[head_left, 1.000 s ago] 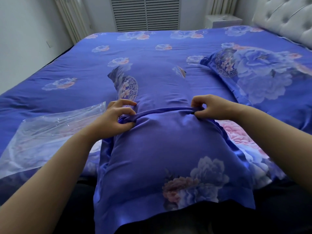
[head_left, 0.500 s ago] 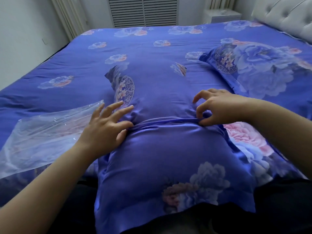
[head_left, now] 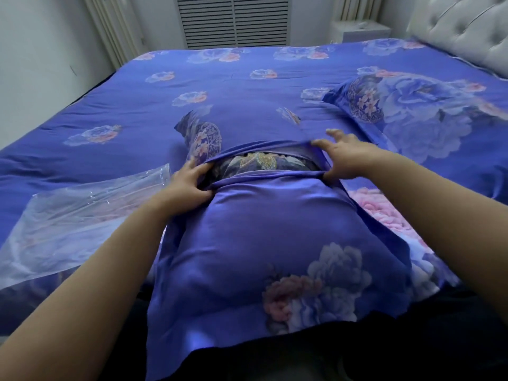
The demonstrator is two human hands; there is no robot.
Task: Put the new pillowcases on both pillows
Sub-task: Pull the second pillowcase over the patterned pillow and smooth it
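A pillow in a blue floral pillowcase [head_left: 275,243] lies lengthwise on the bed's near edge in front of me. Its back envelope opening gapes, showing the dark patterned pillow [head_left: 258,162] inside. My left hand [head_left: 189,185] grips the case's edges at the left end of the opening. My right hand [head_left: 346,158] holds the opening's right end, thumb hooked under the lower edge, fingers spreading the upper flap away. A second pillow [head_left: 417,116] in a matching blue case lies at the right, toward the headboard.
A clear plastic bag [head_left: 77,215] lies flat on the blue floral bedsheet [head_left: 137,105] at my left. A pink floral cloth [head_left: 384,213] shows under the near pillow's right side. A tufted headboard [head_left: 467,31], a white nightstand [head_left: 360,30] and a radiator grille [head_left: 233,20] stand beyond.
The flap opening was pinched closed a second ago. My hands let go briefly, then took the edges again and pulled them apart, exposing the pillow inside.
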